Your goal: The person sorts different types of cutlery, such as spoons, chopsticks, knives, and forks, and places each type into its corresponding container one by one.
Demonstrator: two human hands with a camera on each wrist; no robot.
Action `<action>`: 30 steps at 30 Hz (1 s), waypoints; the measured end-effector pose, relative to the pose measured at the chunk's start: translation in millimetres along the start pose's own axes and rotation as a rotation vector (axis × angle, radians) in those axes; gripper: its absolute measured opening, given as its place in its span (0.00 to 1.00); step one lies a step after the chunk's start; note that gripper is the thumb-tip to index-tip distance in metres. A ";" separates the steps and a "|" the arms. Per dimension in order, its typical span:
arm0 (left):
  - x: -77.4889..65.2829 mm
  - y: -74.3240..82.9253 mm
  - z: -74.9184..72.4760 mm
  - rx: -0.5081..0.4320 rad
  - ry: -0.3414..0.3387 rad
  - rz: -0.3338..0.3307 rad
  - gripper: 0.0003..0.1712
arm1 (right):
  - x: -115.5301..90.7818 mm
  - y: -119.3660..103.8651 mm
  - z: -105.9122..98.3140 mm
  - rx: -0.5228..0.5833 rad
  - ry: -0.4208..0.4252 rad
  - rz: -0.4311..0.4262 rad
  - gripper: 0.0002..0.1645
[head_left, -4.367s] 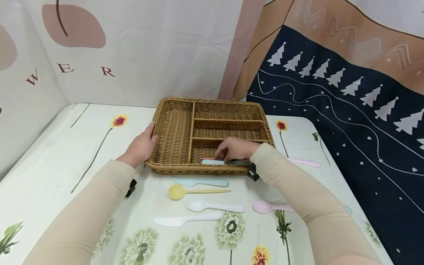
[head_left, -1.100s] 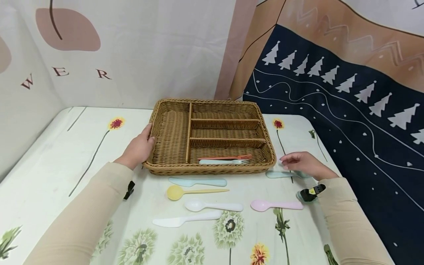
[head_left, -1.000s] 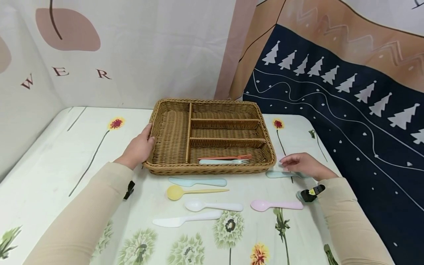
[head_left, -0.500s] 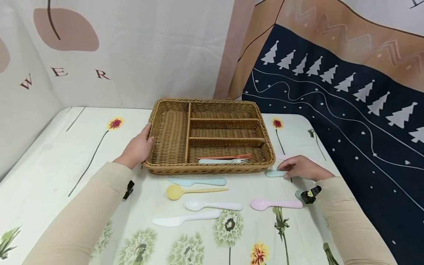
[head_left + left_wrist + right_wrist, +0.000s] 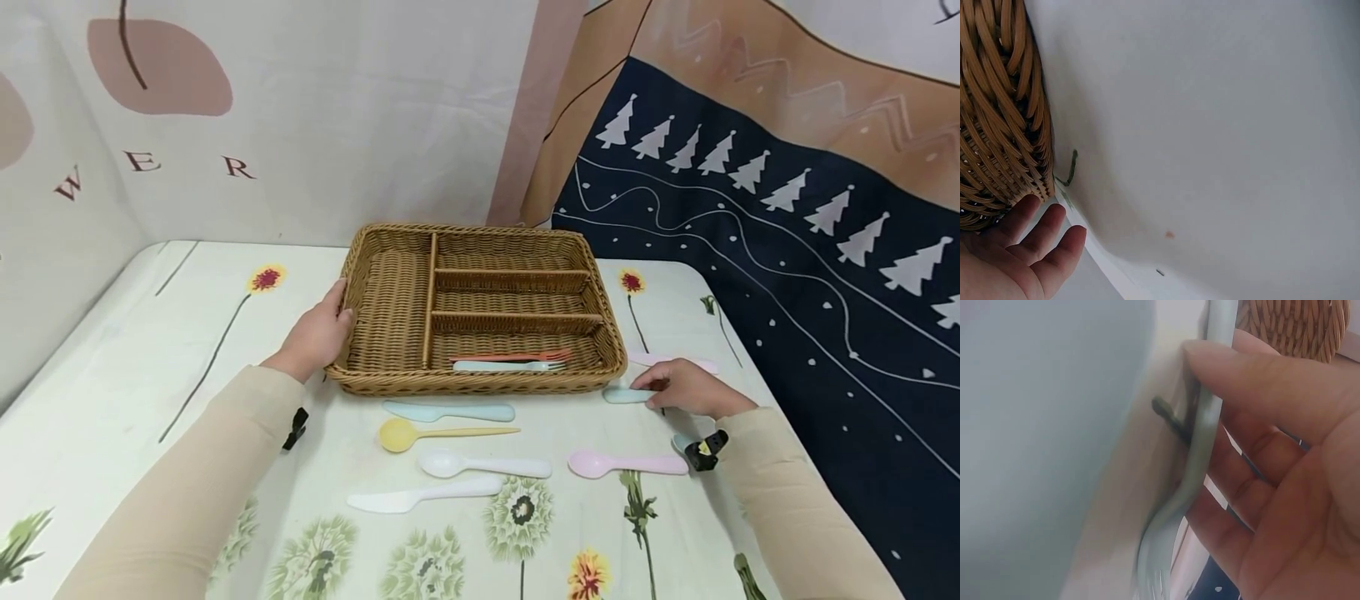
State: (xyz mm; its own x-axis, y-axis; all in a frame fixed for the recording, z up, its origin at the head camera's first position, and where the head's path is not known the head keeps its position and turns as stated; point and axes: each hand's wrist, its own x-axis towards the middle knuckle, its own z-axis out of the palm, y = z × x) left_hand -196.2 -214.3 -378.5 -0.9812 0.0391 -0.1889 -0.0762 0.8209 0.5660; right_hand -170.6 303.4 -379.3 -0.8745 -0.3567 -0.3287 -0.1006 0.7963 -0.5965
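Observation:
My left hand (image 5: 311,337) grips the left rim of a divided wicker basket (image 5: 480,385), thumb at the rim and fingers (image 5: 1063,250) along the outside wall. To the right of the basket, my right hand (image 5: 686,387) pinches a pale blue-green fork (image 5: 1204,444) by its handle between thumb and fingers. The tines show in the right wrist view; in the head view only the handle end sticks out by the basket corner. Inside the front compartment lie an orange fork (image 5: 510,357) and a light blue fork (image 5: 495,367).
In front of the basket lie a blue knife (image 5: 450,412), a yellow spoon (image 5: 397,435), a white spoon (image 5: 446,463) and a white knife (image 5: 390,501). A pink spoon (image 5: 630,464) sits to the right. Behind my right hand is another pink utensil (image 5: 705,364), partly hidden.
My right hand has left the basket's front compartment, where both forks now lie, and moved right. Over the last second it has lowered onto the blue-green fork and taken hold. The left hand stays put.

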 end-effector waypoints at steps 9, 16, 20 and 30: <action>0.0 2.8 -0.9 0.000 0.008 0.007 0.35 | -5.6 1.1 -2.6 -0.059 0.032 -0.017 0.15; -1.8 3.0 -2.3 0.004 0.013 0.010 0.35 | -14.6 -0.4 -14.1 -0.062 0.098 0.021 0.17; -2.2 2.1 -2.5 -0.001 0.015 0.012 0.35 | -19.7 -0.4 -23.8 -0.093 0.160 -0.046 0.17; -4.0 2.8 -1.9 -0.001 0.009 -0.002 0.35 | -30.7 -14.5 -51.5 -0.142 0.268 -0.044 0.20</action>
State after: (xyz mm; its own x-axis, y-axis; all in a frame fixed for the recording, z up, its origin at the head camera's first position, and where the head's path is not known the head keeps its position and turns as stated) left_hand -192.8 -213.2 -374.6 -0.9827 0.0326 -0.1825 -0.0781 0.8201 0.5669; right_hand -166.7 327.9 -322.9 -0.9599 -0.2659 -0.0883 -0.1901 0.8497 -0.4918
